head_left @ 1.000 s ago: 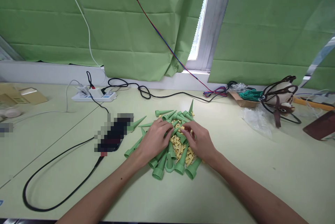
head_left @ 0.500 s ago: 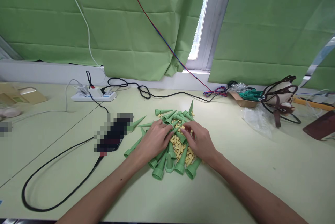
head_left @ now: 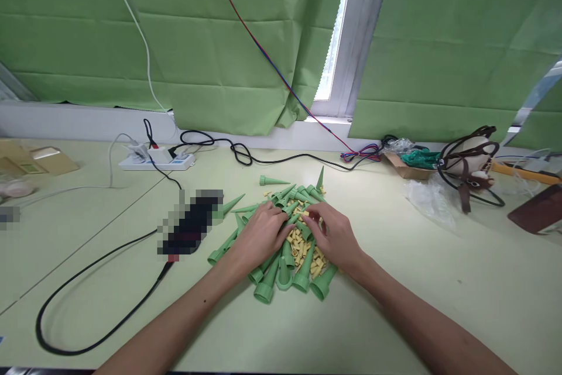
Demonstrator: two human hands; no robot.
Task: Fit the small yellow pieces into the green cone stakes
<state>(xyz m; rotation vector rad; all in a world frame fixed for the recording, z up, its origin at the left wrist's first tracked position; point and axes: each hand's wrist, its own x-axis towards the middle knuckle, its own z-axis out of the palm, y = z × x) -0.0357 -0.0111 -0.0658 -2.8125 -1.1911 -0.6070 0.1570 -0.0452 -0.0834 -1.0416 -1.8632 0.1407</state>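
Observation:
My left hand is closed around a green plastic cone, its narrow end towards my right hand. Opposite it, my right hand pinches a small yellow plastic piece between thumb and fingertips, close to the cone's tip. Whether the two parts touch is too small to tell. Below and around both hands lies a pile of green cones with wide collars, one of them a cone pointing away from me. Many small yellow pieces are heaped among them, partly covered by my hands.
A pixelated dark device with a black cable lies left of the pile. Behind it sits a white power strip. To the right are a crumpled clear plastic bag, a bag with brown straps and a dark red object.
A loose green cone at the back of the pile has rolled slightly away from me and turned. Both hands have stayed nearly in place.

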